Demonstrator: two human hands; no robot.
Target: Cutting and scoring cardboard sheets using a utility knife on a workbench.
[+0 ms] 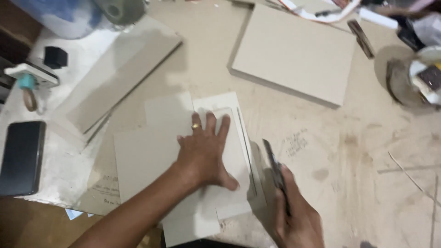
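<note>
The left hand lay spread flat, pinning a pale greyboard sheet near the table's middle; the right hand was clamped on a utility knife just right of it; the board looked light, stiff, likely best held flat by its face

The left hand lies flat, fingers spread, on a pale sheet of card that rests on overlapping grey boards on the worktable. A ring shows on one finger. Just to the right, the right hand grips a dark knife, its blade pointing away from the person beside the card's long cut edge. Farther off lie a stack of grey board and a long board strip. A black phone sits at the left edge.
</note>
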